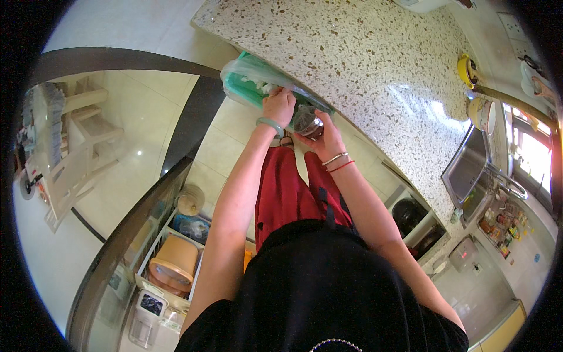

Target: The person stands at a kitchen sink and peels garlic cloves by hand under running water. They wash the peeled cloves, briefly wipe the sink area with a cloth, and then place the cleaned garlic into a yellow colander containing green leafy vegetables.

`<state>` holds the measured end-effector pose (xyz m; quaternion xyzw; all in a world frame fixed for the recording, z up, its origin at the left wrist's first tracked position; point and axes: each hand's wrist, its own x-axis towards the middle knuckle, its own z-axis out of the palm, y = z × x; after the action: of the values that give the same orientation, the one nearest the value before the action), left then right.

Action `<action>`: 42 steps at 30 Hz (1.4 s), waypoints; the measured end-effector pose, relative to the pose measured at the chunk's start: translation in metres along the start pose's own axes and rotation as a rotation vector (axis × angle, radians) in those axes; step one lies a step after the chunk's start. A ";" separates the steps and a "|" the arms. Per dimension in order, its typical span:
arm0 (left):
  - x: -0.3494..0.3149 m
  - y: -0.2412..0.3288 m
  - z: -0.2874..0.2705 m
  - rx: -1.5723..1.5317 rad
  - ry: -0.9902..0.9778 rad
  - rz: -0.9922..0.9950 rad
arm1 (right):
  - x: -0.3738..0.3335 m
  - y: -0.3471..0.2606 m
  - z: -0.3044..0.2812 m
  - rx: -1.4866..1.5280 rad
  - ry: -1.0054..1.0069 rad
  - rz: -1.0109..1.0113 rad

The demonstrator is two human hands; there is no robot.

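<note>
Bin point(234, 89) beside the tabletop point(352, 64) edge; left hand point(278, 107) at its opening. Container point(307, 120) in right hand point(329, 139), right of left hand. Sink point(469, 155) in tabletop, far right. Chair point(97, 130) far left.

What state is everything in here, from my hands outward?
Green bin: open on top, lined
Plastic bag: spread over the bin's rim
Left hand: fingers curled, at the bin; any grip hidden
Round container: held; contents unclear
Right hand: closed around the container
Cupboard: open, dark things inside
Faucet: can't tell if running
</note>
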<state>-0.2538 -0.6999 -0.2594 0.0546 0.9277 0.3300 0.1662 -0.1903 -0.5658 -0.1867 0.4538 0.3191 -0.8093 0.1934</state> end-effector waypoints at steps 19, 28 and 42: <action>-0.019 0.013 -0.019 0.127 0.050 0.112 | -0.001 0.004 -0.003 0.009 0.010 -0.056; -0.012 -0.001 -0.017 0.212 0.121 0.078 | -0.008 0.002 -0.009 0.109 0.025 -0.037; -0.014 0.003 -0.011 -0.207 0.101 0.086 | -0.002 0.005 -0.011 0.197 -0.079 -0.003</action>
<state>-0.2441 -0.7069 -0.2452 0.0604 0.8926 0.4332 0.1098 -0.1796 -0.5619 -0.1906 0.4376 0.2309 -0.8544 0.1590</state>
